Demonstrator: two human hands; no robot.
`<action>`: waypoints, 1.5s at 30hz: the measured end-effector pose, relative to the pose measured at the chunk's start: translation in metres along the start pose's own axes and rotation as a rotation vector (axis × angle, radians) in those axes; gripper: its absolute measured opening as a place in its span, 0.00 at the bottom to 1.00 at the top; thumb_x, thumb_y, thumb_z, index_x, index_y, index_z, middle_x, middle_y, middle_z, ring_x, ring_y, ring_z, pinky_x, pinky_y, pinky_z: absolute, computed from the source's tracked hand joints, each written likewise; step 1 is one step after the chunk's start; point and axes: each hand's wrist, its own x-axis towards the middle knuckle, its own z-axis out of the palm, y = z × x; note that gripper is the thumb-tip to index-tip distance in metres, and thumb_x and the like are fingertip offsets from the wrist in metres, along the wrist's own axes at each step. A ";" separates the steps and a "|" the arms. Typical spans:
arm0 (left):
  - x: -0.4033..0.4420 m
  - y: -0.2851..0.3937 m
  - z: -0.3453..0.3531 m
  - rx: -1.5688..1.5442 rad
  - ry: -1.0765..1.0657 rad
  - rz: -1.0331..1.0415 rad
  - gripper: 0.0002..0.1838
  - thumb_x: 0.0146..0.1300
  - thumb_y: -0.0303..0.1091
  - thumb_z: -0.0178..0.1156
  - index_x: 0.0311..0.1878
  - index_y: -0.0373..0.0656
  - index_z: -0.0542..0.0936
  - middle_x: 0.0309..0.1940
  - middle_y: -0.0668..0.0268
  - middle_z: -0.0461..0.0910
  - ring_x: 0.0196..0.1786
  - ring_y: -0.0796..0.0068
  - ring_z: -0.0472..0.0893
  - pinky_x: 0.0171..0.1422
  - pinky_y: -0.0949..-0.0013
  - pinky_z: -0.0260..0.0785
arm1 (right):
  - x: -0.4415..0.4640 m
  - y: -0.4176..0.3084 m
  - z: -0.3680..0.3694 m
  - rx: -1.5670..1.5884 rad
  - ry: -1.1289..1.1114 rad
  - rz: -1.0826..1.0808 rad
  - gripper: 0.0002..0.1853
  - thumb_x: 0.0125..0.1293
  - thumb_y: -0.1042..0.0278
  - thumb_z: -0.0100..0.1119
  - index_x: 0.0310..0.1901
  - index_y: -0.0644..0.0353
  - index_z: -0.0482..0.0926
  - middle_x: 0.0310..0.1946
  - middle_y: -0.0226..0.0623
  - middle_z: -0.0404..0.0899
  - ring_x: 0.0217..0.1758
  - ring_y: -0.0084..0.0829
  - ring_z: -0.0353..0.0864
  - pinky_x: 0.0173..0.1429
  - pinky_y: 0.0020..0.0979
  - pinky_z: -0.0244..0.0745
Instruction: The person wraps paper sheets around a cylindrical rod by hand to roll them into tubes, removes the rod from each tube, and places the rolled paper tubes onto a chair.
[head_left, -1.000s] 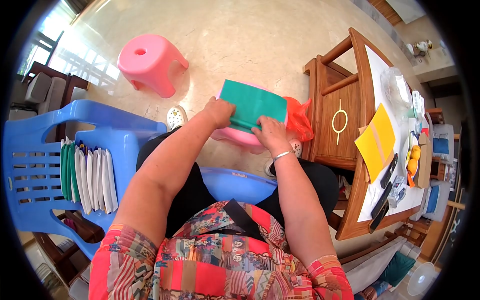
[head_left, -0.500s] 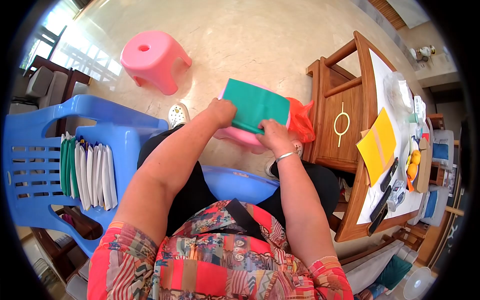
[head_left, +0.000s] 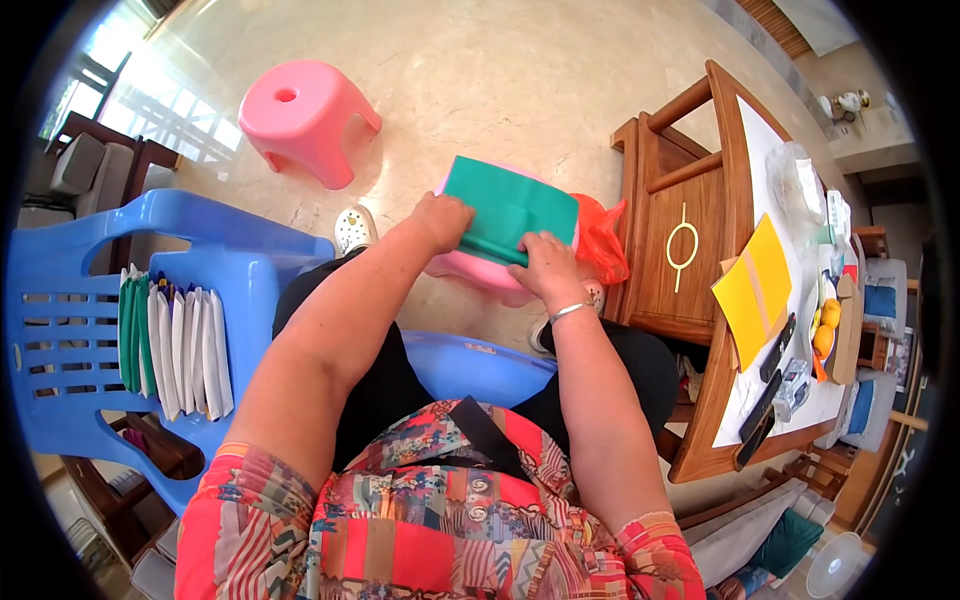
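A flat green sheet (head_left: pixel 510 207), paper or thin fabric, lies on top of a pink stool (head_left: pixel 485 275) in front of my knees. A crease or fold runs along its near edge. My left hand (head_left: pixel 443 221) is closed on the sheet's near left corner, fingers curled. At the near right edge, my right hand (head_left: pixel 547 266) pinches the sheet, thumb below and fingers over the top. What lies under the sheet is mostly hidden. Touching the stool's right side is a crumpled red plastic bag (head_left: pixel 603 240).
To my left, a blue plastic chair (head_left: pixel 225 240) carries a row of green and white folded pieces (head_left: pixel 185 350). Another pink stool (head_left: pixel 305 110) stands ahead. On my right, a wooden table (head_left: pixel 735 190) holds a yellow envelope (head_left: pixel 752 290), remote controls (head_left: pixel 765 405) and fruit (head_left: pixel 826 328).
The fingers of my right hand have shifted slightly on the sheet's near edge. Otherwise the sheet and both hands stay almost where they were; the whole view moves a little.
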 end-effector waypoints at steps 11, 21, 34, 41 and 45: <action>0.000 -0.036 -0.039 -0.585 -0.160 0.041 0.19 0.62 0.44 0.69 0.53 0.48 0.85 0.43 0.63 0.86 0.47 0.69 0.85 0.52 0.65 0.77 | 0.015 0.024 -0.026 0.631 -0.375 0.184 0.22 0.69 0.55 0.67 0.58 0.59 0.82 0.50 0.39 0.85 0.53 0.33 0.83 0.60 0.34 0.77; -0.012 -0.055 -0.073 -0.909 -0.145 0.102 0.17 0.65 0.47 0.72 0.47 0.45 0.86 0.39 0.73 0.84 0.45 0.81 0.80 0.54 0.71 0.73 | 0.007 0.015 -0.053 0.820 -0.307 0.037 0.21 0.70 0.57 0.68 0.55 0.65 0.82 0.49 0.40 0.85 0.51 0.29 0.84 0.55 0.33 0.81; -0.013 -0.058 -0.082 -0.925 -0.026 0.113 0.23 0.58 0.47 0.79 0.50 0.44 0.85 0.42 0.70 0.84 0.48 0.78 0.81 0.55 0.71 0.73 | 0.011 0.021 -0.056 0.799 -0.163 -0.024 0.21 0.67 0.55 0.73 0.52 0.63 0.83 0.40 0.35 0.85 0.44 0.24 0.82 0.49 0.29 0.79; -0.019 -0.054 -0.094 -1.045 -0.006 0.042 0.21 0.60 0.47 0.78 0.49 0.45 0.86 0.41 0.70 0.83 0.46 0.78 0.80 0.50 0.72 0.72 | 0.016 0.024 -0.051 0.915 -0.050 0.003 0.19 0.67 0.56 0.73 0.49 0.64 0.85 0.39 0.33 0.85 0.44 0.23 0.81 0.49 0.29 0.78; -0.019 -0.051 -0.097 -0.989 0.018 -0.049 0.20 0.62 0.45 0.78 0.51 0.45 0.85 0.40 0.70 0.82 0.45 0.79 0.79 0.48 0.73 0.72 | 0.014 0.021 -0.061 0.864 -0.149 0.005 0.17 0.72 0.56 0.68 0.49 0.64 0.85 0.38 0.32 0.86 0.43 0.22 0.81 0.49 0.28 0.78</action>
